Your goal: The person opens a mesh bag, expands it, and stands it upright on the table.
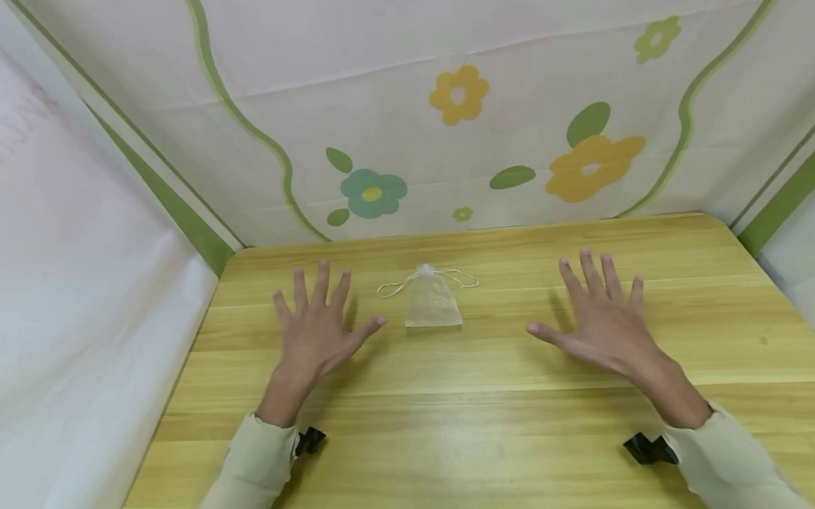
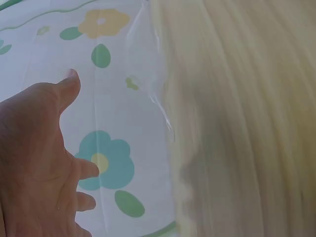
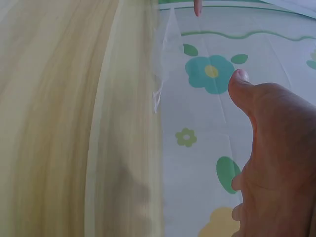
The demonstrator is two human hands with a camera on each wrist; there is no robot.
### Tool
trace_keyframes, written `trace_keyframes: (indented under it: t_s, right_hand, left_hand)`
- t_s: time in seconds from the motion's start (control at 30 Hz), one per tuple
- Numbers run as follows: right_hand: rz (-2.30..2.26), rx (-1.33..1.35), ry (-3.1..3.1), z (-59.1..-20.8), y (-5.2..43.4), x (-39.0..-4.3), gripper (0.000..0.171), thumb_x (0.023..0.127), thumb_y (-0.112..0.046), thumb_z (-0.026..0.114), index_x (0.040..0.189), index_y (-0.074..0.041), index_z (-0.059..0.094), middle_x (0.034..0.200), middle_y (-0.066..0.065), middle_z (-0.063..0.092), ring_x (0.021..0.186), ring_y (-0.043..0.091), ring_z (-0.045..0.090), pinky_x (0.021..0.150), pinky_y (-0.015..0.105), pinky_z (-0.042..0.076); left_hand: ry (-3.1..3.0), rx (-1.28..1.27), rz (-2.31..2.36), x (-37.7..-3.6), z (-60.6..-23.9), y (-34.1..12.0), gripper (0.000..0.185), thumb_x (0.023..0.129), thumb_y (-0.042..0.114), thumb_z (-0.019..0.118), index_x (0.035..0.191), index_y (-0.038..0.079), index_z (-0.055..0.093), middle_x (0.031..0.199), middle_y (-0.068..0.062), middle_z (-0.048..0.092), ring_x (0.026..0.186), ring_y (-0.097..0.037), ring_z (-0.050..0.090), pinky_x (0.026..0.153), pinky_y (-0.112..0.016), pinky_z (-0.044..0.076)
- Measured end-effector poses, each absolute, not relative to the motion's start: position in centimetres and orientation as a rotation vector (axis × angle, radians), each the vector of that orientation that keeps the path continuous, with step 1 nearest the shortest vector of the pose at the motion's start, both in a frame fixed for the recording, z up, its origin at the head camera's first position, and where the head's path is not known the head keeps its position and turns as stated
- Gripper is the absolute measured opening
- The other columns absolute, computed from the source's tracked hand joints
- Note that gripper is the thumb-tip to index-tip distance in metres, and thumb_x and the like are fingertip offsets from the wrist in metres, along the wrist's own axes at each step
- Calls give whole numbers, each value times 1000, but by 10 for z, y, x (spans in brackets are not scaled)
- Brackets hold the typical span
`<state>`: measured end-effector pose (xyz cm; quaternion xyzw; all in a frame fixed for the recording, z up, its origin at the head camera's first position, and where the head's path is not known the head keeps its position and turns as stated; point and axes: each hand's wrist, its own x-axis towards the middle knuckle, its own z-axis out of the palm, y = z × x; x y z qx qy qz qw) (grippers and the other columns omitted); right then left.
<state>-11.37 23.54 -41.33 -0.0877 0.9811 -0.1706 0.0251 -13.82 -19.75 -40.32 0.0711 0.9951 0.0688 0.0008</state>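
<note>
A small sheer white drawstring pouch (image 1: 433,303) lies on the wooden table, its gathered neck toward the back and a cord loop out to each side. To its left is my left hand (image 1: 313,331), palm down with fingers spread and the thumb pointing at the pouch. My right hand (image 1: 605,325) mirrors it on the other side, fingers also spread, farther from the pouch. Neither hand holds anything. In the left wrist view the pouch (image 2: 148,54) shows beyond the left thumb; the right wrist view shows the pouch (image 3: 167,49) near its top.
The wood-grain table (image 1: 430,451) has its back edge against a white cloth (image 1: 388,119) printed with flowers and green wavy lines. White cloth (image 1: 75,299) also hangs along the left side. Black clips (image 1: 651,449) sit at both sleeve cuffs.
</note>
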Motion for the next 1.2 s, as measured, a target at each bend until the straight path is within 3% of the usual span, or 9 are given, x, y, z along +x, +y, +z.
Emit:
trace_keyframes:
  t_s: [0.27,0.63,0.87,1.07,1.2]
  right_hand:
    - [-664,-299,2968,-411,213,-120,113,98,-77,55,174,-12,1,179,18,-15,165,50,-14,120,87,-9]
    - [-964,-343,2817,-416,191,-135,108,105,-67,55,172,-4,0,181,18,-7,167,47,0,131,74,11]
    - [-1072,-351,2744,-416,176,-141,103,106,-62,58,171,-1,7,179,25,11,165,50,13,131,71,17]
    - [-1145,-336,2702,-419,163,-147,98,105,-58,63,170,1,18,176,25,25,162,49,25,130,69,26]
    - [-1195,-354,2689,-423,155,-152,92,105,-52,65,169,2,24,171,26,36,156,49,39,125,67,37]
  left_hand:
    - [3087,273,390,-145,-400,-181,105,96,87,44,174,21,18,182,-16,5,166,-52,-5,125,-83,-2]
    - [3007,357,687,-153,-396,-157,93,104,68,55,172,13,23,178,-23,20,164,-52,14,129,-78,7]
    - [2915,424,915,-160,-399,-144,86,106,52,64,168,3,31,172,-25,34,160,-48,33,131,-67,27]
    - [2804,380,1072,-165,-402,-133,83,106,50,64,168,4,33,171,-21,38,159,-43,37,129,-61,34]
    - [2768,339,1158,-168,-404,-131,79,106,48,65,167,7,37,166,-22,47,152,-43,48,123,-60,44]
